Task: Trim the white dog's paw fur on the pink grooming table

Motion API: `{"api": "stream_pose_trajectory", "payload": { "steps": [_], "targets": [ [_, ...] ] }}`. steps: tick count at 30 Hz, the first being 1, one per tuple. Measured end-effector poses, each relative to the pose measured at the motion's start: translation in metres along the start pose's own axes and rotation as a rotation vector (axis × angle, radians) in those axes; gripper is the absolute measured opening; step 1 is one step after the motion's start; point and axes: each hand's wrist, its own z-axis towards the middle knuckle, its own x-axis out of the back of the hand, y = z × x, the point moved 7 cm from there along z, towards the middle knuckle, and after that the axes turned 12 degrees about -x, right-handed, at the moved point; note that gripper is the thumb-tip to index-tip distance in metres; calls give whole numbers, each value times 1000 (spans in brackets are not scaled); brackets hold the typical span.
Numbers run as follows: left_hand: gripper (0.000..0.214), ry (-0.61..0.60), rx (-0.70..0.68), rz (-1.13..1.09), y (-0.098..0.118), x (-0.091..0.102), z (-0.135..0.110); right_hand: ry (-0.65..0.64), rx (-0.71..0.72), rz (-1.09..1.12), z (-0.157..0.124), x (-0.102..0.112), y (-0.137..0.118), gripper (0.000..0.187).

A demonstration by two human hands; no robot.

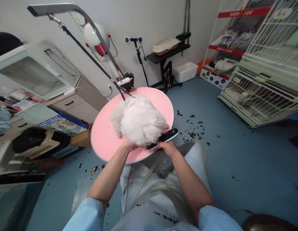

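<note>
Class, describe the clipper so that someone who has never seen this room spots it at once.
Find the round pink table bearing a fluffy white animal. At the animal's near right edge, in the person's right hand, is the clipper. Its black body, edged in white, sets it apart from pale fur and pink table.

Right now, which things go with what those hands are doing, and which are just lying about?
In use:
white fluffy animal, touched by the left hand
black-and-white clipper, in the right hand
round pink table
black strap

Just about:
white tub on the floor
beige tray
wire cages
dark clumps
</note>
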Motion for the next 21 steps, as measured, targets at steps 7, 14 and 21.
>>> {"api": "stream_pose_trajectory", "payload": {
  "steps": [7, 14, 21],
  "targets": [
    [16, -72, -14, 45, 0, 3, 11, 137, 40, 81, -5, 9, 0, 34],
    [22, -75, 27, 34, -9, 2, 6, 156, 69, 50, -6, 0, -10, 39],
    [29, -51, 60, 30, -11, 0, 0, 88, 6, -73, -2, -10, -19, 45]
  ]
}}
